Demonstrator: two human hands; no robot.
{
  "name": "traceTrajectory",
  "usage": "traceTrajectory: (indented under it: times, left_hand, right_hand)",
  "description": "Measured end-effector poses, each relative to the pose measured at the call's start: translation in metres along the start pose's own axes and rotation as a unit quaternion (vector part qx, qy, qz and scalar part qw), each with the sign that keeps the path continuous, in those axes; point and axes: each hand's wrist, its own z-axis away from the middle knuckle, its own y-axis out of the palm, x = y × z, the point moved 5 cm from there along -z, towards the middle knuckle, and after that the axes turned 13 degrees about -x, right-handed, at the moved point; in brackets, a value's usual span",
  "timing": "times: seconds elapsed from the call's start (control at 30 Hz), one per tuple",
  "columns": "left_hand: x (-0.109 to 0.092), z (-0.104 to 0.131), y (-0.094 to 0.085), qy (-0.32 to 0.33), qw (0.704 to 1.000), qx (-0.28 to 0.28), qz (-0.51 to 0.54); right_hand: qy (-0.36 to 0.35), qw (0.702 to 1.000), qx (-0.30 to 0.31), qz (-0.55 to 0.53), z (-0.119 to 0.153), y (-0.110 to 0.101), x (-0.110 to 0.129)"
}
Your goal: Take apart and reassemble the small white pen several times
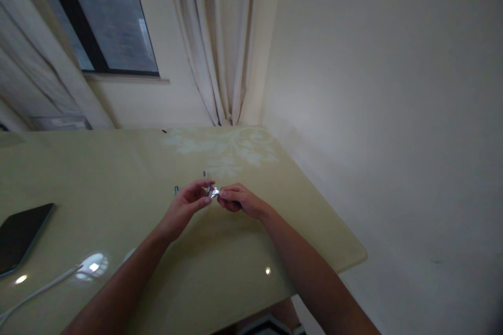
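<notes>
Over the table, my two hands are close together, fingertips nearly meeting. My left hand [192,200] has its thumb and fingers curved around a thin dark stick-like piece [209,188], held roughly upright. In my right hand [241,200], closed in a pinch, is a small tool with a shiny silver metal head [215,192]; a dark end shows under the palm. Its exact kind is too small to make out. The metal head points left and is right beside the dark piece; whether they touch, I cannot tell. A thin pen-like item [205,174] shows just beyond my left fingers.
A small dark teal cylinder [176,189] is left of my left hand. A black tablet-like device [23,235] lies at the left, with a white cable [43,288] near it. A tiny dark object [164,131] sits by the table's far edge. A wall [373,115] borders the right side.
</notes>
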Motion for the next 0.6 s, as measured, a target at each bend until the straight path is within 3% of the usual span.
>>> traceTrajectory:
  times: [0.2,0.37,0.47,0.6]
  left_hand:
    - [-0.007,-0.005,-0.011,0.034,0.996,-0.078,-0.029]
    - [-0.007,-0.009,-0.003,0.078,0.978,-0.066,-0.18]
    - [-0.001,-0.021,0.018,0.107,0.961,-0.039,-0.253]
    - [0.014,-0.044,0.073,0.089,0.93,0.021,-0.356]
  right_hand:
    - [-0.018,0.998,-0.027,-0.045,-0.005,-0.006,0.002]
    - [-0.06,0.989,-0.1,-0.092,-0.011,-0.023,0.011]
    - [-0.087,0.97,-0.163,-0.16,-0.014,-0.042,0.02]
    - [-0.127,0.924,-0.253,-0.257,-0.012,-0.072,0.031]
